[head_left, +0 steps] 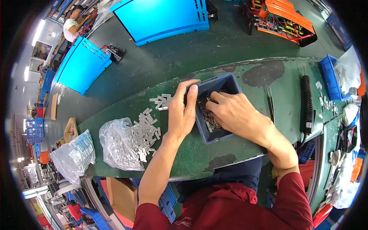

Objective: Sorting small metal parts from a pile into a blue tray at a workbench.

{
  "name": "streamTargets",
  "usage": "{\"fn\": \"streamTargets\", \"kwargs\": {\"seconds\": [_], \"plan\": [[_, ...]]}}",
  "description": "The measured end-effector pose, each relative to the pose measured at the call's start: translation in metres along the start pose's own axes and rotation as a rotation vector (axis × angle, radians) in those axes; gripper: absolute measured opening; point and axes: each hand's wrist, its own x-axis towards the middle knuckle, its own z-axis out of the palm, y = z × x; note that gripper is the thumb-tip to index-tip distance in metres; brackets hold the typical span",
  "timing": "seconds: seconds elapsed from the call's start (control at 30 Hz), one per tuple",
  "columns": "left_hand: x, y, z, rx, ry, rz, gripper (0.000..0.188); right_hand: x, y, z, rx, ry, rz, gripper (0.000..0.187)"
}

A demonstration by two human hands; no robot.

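A dark blue-grey plastic bin (223, 139) stands on the green worktable, tilted a little in the view. Inside lie many small dark metal pieces that look like screws (209, 119). My left hand (182, 112) grips the bin's left wall near the far corner, thumb on the rim side. Over the bin's right wall reaches my right hand (235, 113). Its fingers are bent down into the small pieces, and what they pinch is hidden. Left of my left hand, small silvery metal blocks (145, 130) lie loose beside an open clear plastic bag (117, 145) of the same blocks.
Tweezers (270, 102) and a black electric screwdriver (307, 103) lie right of the bin. A blue bin (329, 74) with plastic bags stands at the far right. Blue housings (165, 19) and an orange unit with wiring (285, 23) are across the table. A person (72, 27) works at the far left.
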Motion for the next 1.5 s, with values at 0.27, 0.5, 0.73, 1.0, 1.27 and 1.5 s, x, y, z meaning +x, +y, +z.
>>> {"fn": "streamTargets", "kwargs": {"seconds": [0.27,0.5,0.73,1.0,1.27,1.5], "plan": [[0.0,0.001,0.001,-0.036,-0.008,-0.013,0.03,0.003,0.008,-0.016,0.094,0.126,0.096,0.014],[0.002,-0.001,-0.001,-0.04,-0.025,0.024,0.028,0.0,0.004,-0.024,0.069,0.018,0.036,0.023],[0.003,0.0,0.001,-0.022,-0.022,0.027,0.028,-0.002,-0.009,-0.012,0.102,-0.149,0.081,0.04],[0.001,-0.002,-0.002,-0.007,-0.037,0.018,0.03,0.002,0.008,-0.021,0.184,0.047,0.073,0.015],[0.001,-0.006,0.001,-0.07,-0.03,0.053,0.03,0.003,0.006,-0.036,0.243,0.209,0.073,0.017],[0.003,-0.009,0.001,-0.051,-0.02,0.063,0.029,0.006,0.006,-0.026,0.103,0.139,0.04,0.022]]}}
